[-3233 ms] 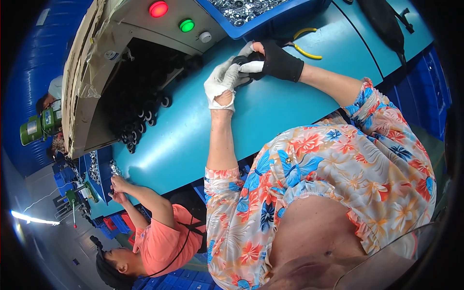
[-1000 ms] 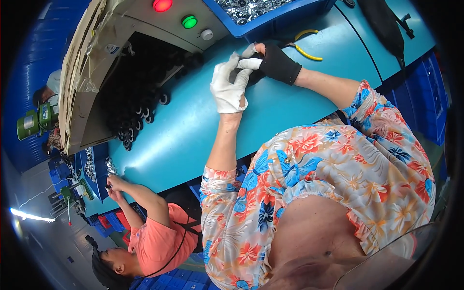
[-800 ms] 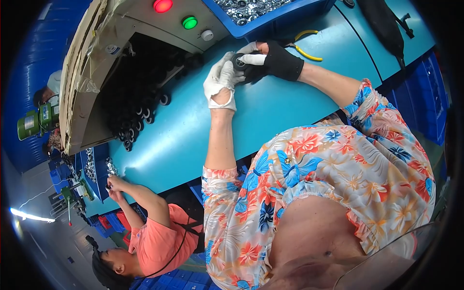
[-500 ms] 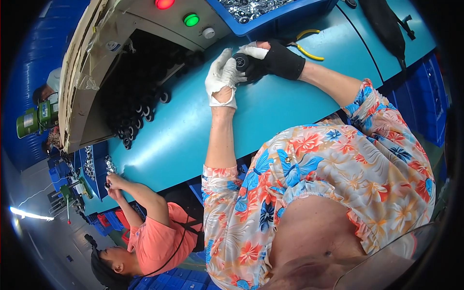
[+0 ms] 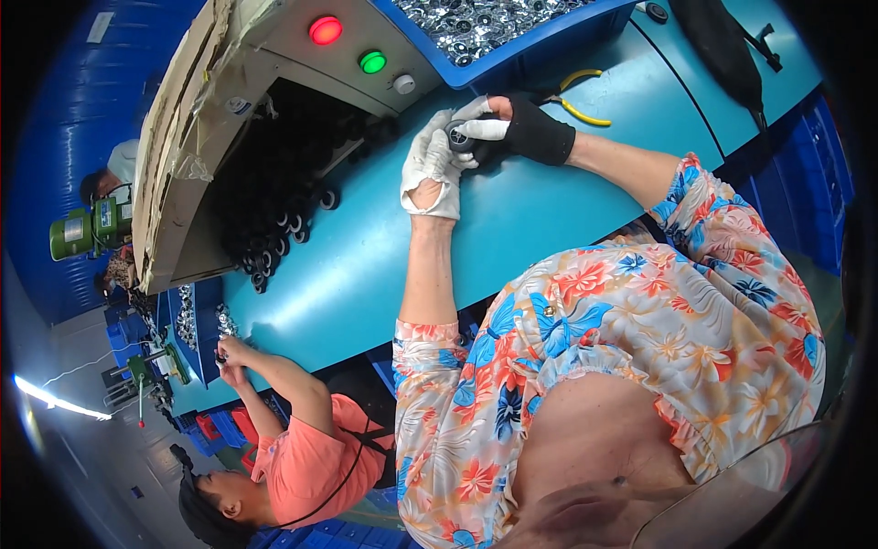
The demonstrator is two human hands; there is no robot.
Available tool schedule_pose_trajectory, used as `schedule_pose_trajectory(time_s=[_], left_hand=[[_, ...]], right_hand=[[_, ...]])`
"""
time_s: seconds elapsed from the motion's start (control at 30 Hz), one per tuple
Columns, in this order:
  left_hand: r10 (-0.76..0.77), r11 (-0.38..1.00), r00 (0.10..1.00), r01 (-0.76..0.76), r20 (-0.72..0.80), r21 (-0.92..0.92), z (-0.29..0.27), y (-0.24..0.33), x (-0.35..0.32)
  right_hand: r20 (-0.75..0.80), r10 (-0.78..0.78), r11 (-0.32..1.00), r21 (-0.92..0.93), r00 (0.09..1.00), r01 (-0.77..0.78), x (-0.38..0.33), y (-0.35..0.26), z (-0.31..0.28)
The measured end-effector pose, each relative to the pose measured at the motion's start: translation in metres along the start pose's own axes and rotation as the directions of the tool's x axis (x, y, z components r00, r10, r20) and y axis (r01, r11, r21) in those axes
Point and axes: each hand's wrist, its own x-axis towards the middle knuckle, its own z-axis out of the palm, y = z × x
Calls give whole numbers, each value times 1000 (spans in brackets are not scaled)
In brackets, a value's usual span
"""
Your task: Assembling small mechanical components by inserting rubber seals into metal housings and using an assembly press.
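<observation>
A small black wheel point(image 5: 460, 138) with a spoked, pale-looking centre is held between my two hands above the teal table. My left hand point(image 5: 433, 166), in a torn white glove, is closed round its left side. From the right, my right hand point(image 5: 529, 126) grips it too, wearing a black glove with white coverings on some fingers; one bare fingertip shows. The lower fingers of that hand are hidden in shadow behind the wheel. Just beyond the right hand lie pliers point(image 5: 583, 115) with yellow handles, their jaws partly hidden.
A heap of black wheels point(image 5: 283, 224) spills from the opening of a pale machine point(image 5: 265, 46) at the left. At the back stands a blue bin point(image 5: 455, 75) of shiny metal parts. A black pouch-like thing point(image 5: 722, 50) lies far right. A co-worker point(image 5: 320, 448) sits at the left.
The wheel has turned so that its spoked face shows more fully, and my right fingers have shifted on it. The whole view has moved slightly.
</observation>
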Motion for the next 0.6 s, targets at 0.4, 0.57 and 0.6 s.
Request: schedule_pose_trajectory(time_s=[0.4, 0.57, 0.6], left_hand=[[35, 994, 999, -37, 19, 104, -8, 0, 5], [62, 996, 997, -64, 38, 67, -10, -1, 6], [53, 998, 998, -54, 23, 42, -10, -1, 6]], right_hand=[[35, -139, 987, -71, 990, 141, 0, 1, 1], [37, -149, 985, -77, 988, 151, 1, 3, -1], [40, -167, 983, -70, 985, 169, 2, 3, 0]])
